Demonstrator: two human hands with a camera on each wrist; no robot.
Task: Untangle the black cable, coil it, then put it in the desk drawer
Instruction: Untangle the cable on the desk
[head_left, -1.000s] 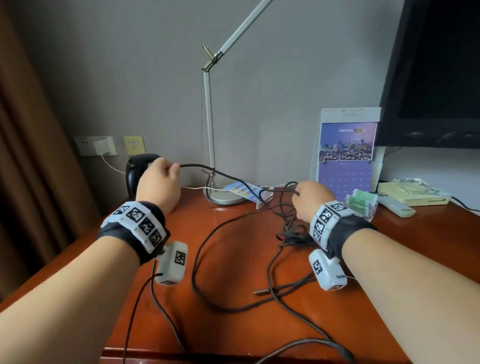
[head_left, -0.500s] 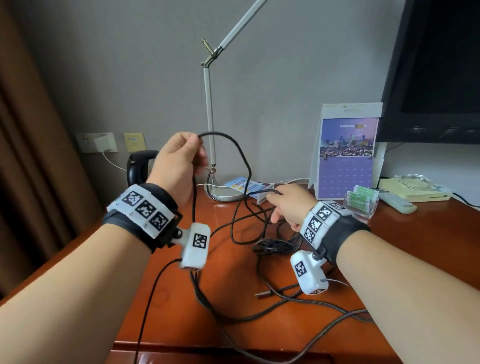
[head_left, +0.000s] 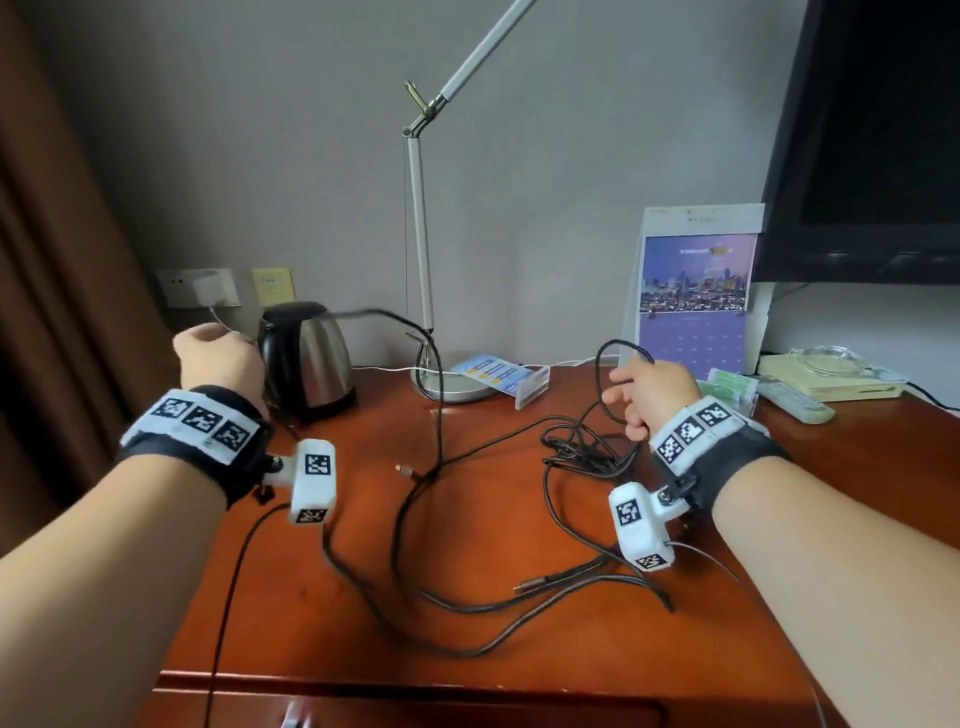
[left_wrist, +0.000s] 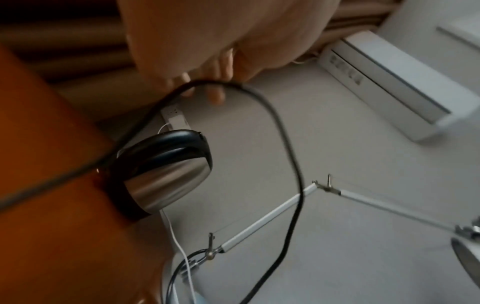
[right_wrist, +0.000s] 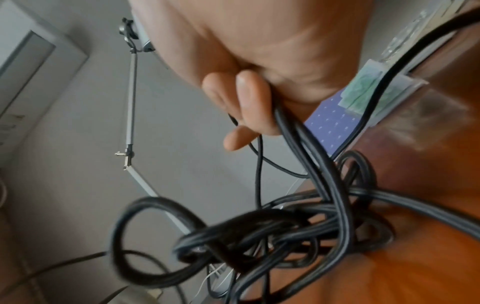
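The black cable (head_left: 440, 405) sprawls over the wooden desk (head_left: 311, 613) in long loops, with a knotted tangle (head_left: 587, 452) near my right wrist. My left hand (head_left: 218, 358) is raised at the far left beside the kettle and pinches one strand (left_wrist: 285, 139), which arcs rightward over the kettle and drops to the desk. My right hand (head_left: 649, 395) hovers above the tangle with its fingers (right_wrist: 249, 107) curled round several strands; a small loop sticks up from it. The knot (right_wrist: 259, 230) hangs just below that hand. The drawer front (head_left: 415, 712) at the desk's near edge looks closed.
A steel kettle (head_left: 306, 358) stands at the back left, next to a desk lamp (head_left: 421, 234) and a card holder (head_left: 504, 376). A calendar (head_left: 696, 291), remote (head_left: 795, 400) and TV (head_left: 872, 130) fill the back right. A curtain hangs at the left.
My left hand has swung down and out to the left, drawing its strand across the kettle. My right hand has shifted right with its strands, and the hands are now far apart.
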